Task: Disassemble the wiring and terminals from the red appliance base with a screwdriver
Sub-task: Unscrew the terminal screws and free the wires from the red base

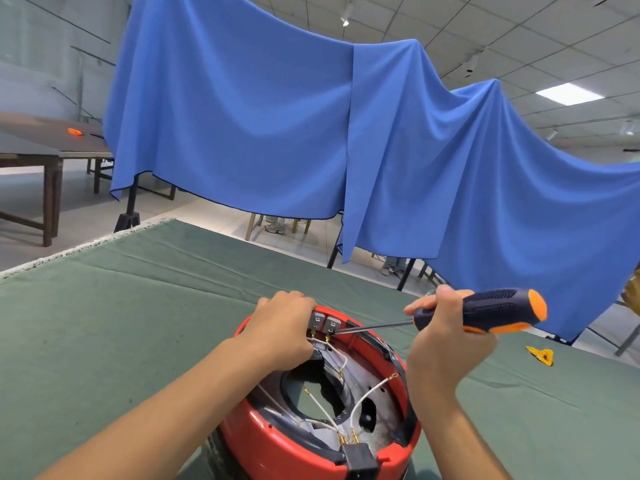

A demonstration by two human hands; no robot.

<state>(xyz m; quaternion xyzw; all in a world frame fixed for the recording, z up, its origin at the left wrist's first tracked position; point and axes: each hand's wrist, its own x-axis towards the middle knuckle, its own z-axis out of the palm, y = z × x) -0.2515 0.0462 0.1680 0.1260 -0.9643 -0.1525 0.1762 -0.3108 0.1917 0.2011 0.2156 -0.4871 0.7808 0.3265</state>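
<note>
The red appliance base (pixel 270 448) lies upside down on the green cloth near the front edge, with white wires (pixel 363 400) and brass terminals showing inside. My left hand (pixel 280 330) grips its far rim beside two grey metal terminal blocks (pixel 325 323). My right hand (pixel 446 337) holds a screwdriver (pixel 485 311) with a dark blue and orange handle. Its shaft runs left and its tip touches the right terminal block. A black connector (pixel 358 459) sits at the near rim.
The green cloth (pixel 104 323) covers the table. A small yellow piece (pixel 540 355) lies on it to the right. Blue sheets (pixel 311 116) hang behind the table. A brown table (pixel 41 150) with an orange object stands far left.
</note>
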